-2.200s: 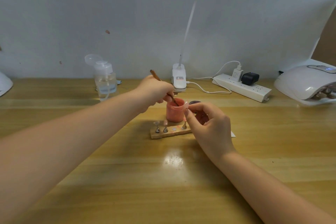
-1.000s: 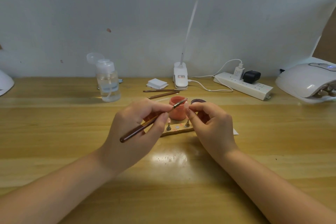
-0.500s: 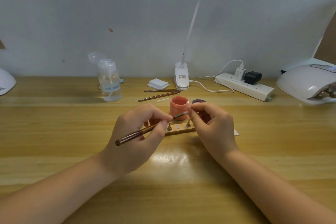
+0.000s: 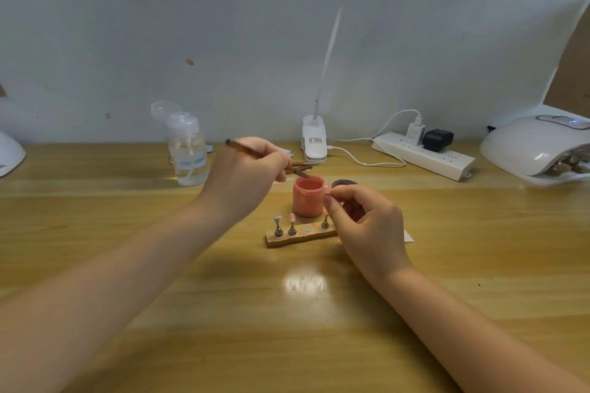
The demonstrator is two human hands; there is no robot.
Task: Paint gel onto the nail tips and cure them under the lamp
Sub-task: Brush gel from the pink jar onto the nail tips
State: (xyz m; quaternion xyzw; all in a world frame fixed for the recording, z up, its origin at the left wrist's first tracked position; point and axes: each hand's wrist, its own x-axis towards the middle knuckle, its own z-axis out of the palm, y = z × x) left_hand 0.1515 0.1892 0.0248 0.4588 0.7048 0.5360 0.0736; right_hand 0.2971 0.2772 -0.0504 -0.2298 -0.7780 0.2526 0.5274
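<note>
Pump bottle (image 4: 186, 150), power strip (image 4: 424, 155) (2 plugs), perhaps pads (image 4: 285, 151).

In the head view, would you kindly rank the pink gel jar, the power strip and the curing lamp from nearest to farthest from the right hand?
From the right hand:
1. Pink gel jar, just to its left, behind the fingertips.
2. Power strip, farther back and right, near the wall.
3. Curing lamp, at the far right edge.

One gel pot (image 4: 308, 201), three nail stands (image 4: 292, 228), two curing lamps (image 4: 536, 147).

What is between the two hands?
In the head view, the pink jar stands between the left hand and the right hand.
</note>
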